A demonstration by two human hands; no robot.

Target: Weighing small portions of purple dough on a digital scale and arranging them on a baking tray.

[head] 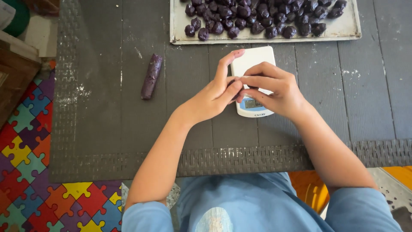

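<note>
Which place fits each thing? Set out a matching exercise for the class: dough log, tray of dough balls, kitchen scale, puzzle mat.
Things:
1. purple dough log
2. tray of dark dough balls
3. white kitchen scale
4. puzzle mat

Places:
A. on the floor, left of the table
B. under the two hands
C. far edge of the table
D. lying alone, left of the hands

Pairs: 1-D, 2-C, 3-B, 4-A

A dark grey woven worktop (107, 129) stands over a floor of bright puzzle-piece mats (30, 172), with brown wooden furniture (13, 77) at left, in daylight.
</note>
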